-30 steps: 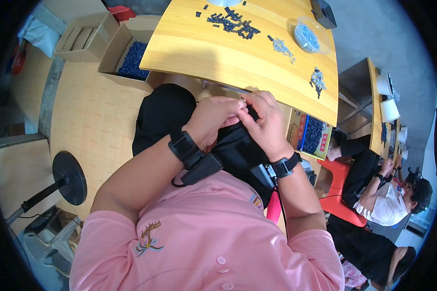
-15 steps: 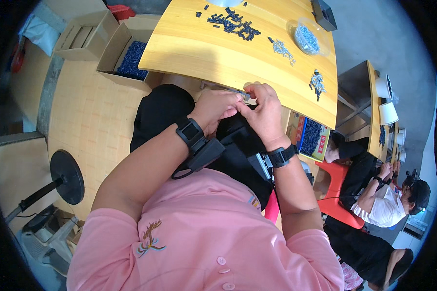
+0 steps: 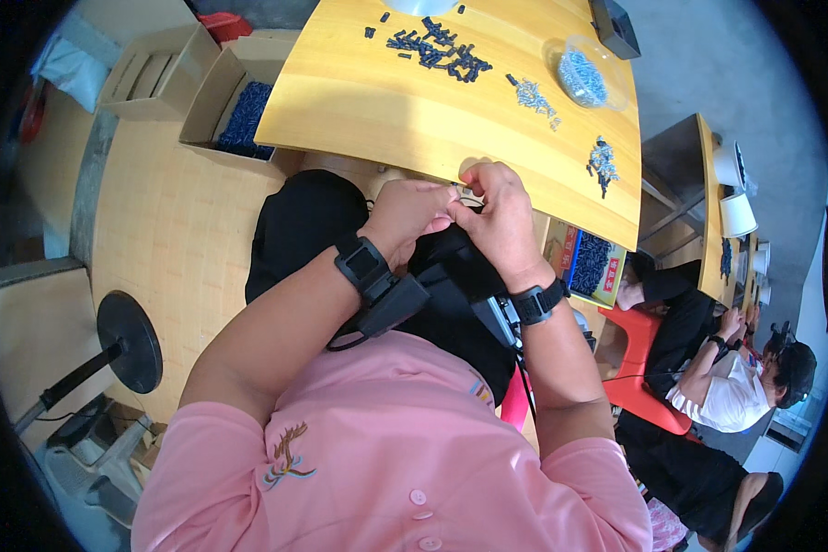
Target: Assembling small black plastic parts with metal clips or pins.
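Observation:
My left hand [image 3: 408,217] and my right hand [image 3: 502,221] meet above my lap, just off the near edge of the wooden table [image 3: 340,103]. Both are closed, thumbs and fingertips pinched close together. Whatever sits between the fingertips is too small and covered to name. Beyond them on the tabletop lie a spread of small black cylindrical pieces [image 3: 451,61], a patch of small silvery pieces [image 3: 534,99] and a mixed cluster of silvery and black pieces [image 3: 603,164].
A clear bowl [image 3: 622,92] of silvery-blue pieces and a black tray [image 3: 615,29] occupy the table's far right. Cardboard boxes [image 3: 196,129] stand on the left. Below the right edge is a box of dark pieces [image 3: 592,262]. A co-worker [image 3: 736,391] sits at the right.
My hands stay together with slight finger movement; the left fingers look drawn in a little more. The whole view has shifted slightly.

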The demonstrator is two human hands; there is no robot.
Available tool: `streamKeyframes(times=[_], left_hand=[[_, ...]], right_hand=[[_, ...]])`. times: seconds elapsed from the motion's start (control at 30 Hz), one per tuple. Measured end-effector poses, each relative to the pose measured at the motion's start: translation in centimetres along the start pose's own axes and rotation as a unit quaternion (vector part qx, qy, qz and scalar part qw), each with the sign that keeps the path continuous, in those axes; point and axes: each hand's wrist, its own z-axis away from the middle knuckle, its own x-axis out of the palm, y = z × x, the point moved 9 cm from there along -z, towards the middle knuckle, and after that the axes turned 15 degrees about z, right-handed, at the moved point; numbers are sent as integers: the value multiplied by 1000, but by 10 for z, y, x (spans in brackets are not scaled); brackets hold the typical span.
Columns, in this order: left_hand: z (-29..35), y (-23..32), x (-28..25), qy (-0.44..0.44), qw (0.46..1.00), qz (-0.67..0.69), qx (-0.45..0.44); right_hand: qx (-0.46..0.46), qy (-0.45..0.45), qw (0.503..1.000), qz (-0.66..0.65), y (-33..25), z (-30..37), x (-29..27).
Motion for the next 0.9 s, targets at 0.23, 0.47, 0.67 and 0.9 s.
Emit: streamKeyframes(times=[0.23, 0.47, 0.67, 0.9], left_hand=[[-2, -2, 3, -1, 1000, 17, -4], [3, 0, 6, 21, 998, 58, 12], [0, -1, 7, 29, 994, 105, -1], [-1, 5, 4, 10, 997, 75, 11]], right_hand=[[-54, 26, 997, 43, -12, -2, -12], [-84, 41, 995, 22, -15, -3, -13], [-89, 39, 995, 2, -14, -7, -11], [-68, 52, 996, -28, -12, -7, -5]])
